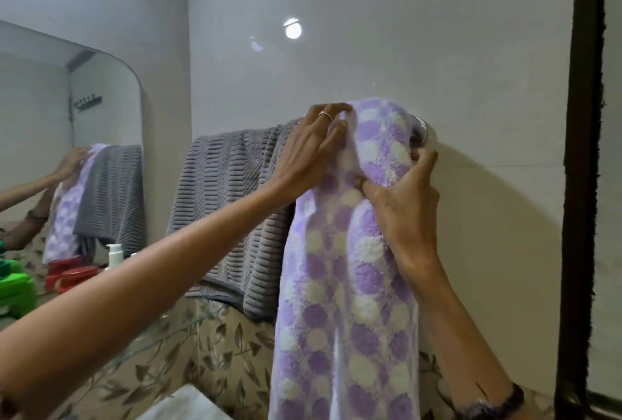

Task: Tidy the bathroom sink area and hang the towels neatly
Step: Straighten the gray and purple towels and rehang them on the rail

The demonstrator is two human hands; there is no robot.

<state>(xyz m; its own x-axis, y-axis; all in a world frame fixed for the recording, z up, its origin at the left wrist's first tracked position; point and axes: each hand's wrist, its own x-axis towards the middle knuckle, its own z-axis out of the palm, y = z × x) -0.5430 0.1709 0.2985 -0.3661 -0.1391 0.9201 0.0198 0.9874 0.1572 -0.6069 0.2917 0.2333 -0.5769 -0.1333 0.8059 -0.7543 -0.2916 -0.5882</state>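
A fluffy purple-and-white dotted towel (pixel 346 285) hangs bunched over the right end of a wall rail, whose chrome end mount (pixel 420 132) shows at the towel's right. My left hand (pixel 309 150), with a ring, grips the towel's top fold at the rail. My right hand (pixel 404 207) pinches the towel's front a little lower, thumb pressed into the pile. A grey ribbed towel (pixel 232 204) hangs on the same rail to the left, touching the purple one. The rail itself is hidden under both towels.
A mirror (pixel 50 123) at the left reflects the towels and my arms. Below it stand a white pump bottle (pixel 113 254), red containers (pixel 72 276) and a green item (pixel 16 288). Leaf-patterned tiles (pixel 208 359) run under the towels. A dark frame (pixel 582 184) stands at the right.
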